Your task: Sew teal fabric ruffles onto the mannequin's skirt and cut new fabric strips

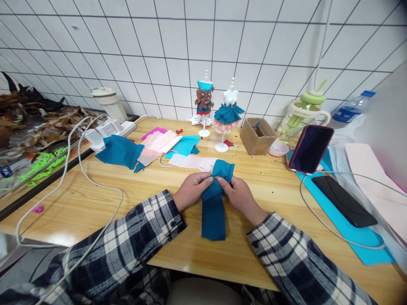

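Observation:
Between my hands is a dark teal strip of crepe paper (213, 216), gathered at its middle, with one end hanging toward me over the table and the other spread beyond my fingers. My left hand (192, 189) pinches it from the left, thumb on top. From the right, my right hand (243, 195) pinches the same strip, thumb tip close to the left one. A pale pink paper strip (190, 162) lies just behind. Farther back stands a small white mannequin (229, 111) in a teal and pink ruffled skirt, beside another dressed mannequin (204, 99).
Teal (119, 151), pink and turquoise paper pieces lie at the back left near a power strip (127, 127). A cardboard box (258, 136), small bowl (278, 148), green-lidded jug (302, 112), propped phone (310, 148) and flat black phone (344, 200) stand or lie right. White cables (119, 199) cross the left side.

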Tool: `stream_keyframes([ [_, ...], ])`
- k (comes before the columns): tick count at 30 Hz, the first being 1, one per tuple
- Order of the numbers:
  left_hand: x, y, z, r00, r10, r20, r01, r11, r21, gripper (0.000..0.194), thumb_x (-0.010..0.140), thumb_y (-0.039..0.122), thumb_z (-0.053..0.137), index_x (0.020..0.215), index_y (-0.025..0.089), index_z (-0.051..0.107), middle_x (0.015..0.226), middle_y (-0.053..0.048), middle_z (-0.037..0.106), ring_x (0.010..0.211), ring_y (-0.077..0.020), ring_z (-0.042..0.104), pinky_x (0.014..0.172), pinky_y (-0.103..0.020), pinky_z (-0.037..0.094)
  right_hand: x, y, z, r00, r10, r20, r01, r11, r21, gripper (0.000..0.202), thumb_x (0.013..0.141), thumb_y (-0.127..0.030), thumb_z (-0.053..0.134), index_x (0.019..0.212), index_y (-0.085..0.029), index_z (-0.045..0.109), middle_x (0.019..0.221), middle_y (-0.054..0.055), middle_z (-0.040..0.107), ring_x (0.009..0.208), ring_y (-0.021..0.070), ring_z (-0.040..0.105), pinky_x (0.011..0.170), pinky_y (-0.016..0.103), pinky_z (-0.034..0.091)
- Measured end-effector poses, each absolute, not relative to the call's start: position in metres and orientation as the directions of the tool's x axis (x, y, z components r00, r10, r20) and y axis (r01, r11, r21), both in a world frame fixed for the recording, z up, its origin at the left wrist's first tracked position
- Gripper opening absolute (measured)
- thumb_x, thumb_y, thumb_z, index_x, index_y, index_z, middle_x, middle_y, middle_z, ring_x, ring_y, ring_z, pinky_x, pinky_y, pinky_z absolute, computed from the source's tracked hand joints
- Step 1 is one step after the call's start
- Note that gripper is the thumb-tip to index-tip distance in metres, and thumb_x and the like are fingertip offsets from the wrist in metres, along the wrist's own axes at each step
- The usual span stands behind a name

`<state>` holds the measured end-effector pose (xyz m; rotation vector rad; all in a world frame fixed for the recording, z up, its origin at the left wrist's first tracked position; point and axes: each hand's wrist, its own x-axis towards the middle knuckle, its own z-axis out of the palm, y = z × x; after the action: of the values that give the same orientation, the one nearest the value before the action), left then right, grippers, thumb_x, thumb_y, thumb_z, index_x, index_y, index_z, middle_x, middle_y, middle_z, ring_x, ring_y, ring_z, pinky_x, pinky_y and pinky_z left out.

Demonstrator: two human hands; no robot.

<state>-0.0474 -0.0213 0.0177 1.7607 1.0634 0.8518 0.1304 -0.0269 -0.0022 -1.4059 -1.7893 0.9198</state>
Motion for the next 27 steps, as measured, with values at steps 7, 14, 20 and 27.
stream_keyframes([
  [7,-0.047,-0.021,0.017,0.403,0.91,0.098,0.283,-0.226,0.932,0.033,0.088,0.042,0.046,0.076,0.014,0.061,0.07,0.0,0.056,0.069,-0.0145,0.05,0.067,-0.024,0.041,0.129,-0.028,-0.001,-0.184,0.982,0.049,0.475,0.132,-0.87,0.043,0.088,-0.055,0.044,0.076,-0.018,0.062,0.07,0.002,0.065,0.064,0.0156,0.055,0.059,0.025,0.039],
  [14,-0.048,-0.022,0.017,0.451,0.887,0.101,0.367,-0.287,0.885,0.036,0.089,0.042,0.044,0.067,0.015,0.055,0.065,0.002,0.051,0.065,-0.0126,0.046,0.063,-0.023,0.038,0.129,-0.028,-0.001,-0.201,0.979,0.039,0.474,0.132,-0.871,0.043,0.088,-0.054,0.044,0.083,-0.017,0.064,0.082,0.005,0.069,0.073,0.0174,0.059,0.066,0.026,0.042],
  [20,-0.047,-0.023,0.016,0.459,0.884,0.088,0.345,-0.268,0.9,0.037,0.09,0.043,0.043,0.071,0.016,0.059,0.068,0.001,0.055,0.067,-0.0138,0.048,0.065,-0.024,0.04,0.129,-0.028,-0.001,-0.193,0.98,0.045,0.509,0.139,-0.85,0.042,0.088,-0.054,0.045,0.076,-0.018,0.063,0.076,0.004,0.067,0.071,0.0173,0.058,0.066,0.027,0.042],
  [27,-0.055,-0.01,0.007,0.184,0.979,0.082,0.179,-0.116,0.977,0.037,0.089,0.046,0.046,0.093,0.014,0.063,0.081,-0.002,0.065,0.074,-0.0162,0.057,0.073,-0.028,0.047,0.141,-0.021,0.004,-0.015,0.995,0.098,0.334,0.097,-0.938,0.056,0.089,-0.063,0.034,0.083,-0.017,0.066,0.061,0.001,0.056,0.057,0.0144,0.051,0.054,0.025,0.039],
])
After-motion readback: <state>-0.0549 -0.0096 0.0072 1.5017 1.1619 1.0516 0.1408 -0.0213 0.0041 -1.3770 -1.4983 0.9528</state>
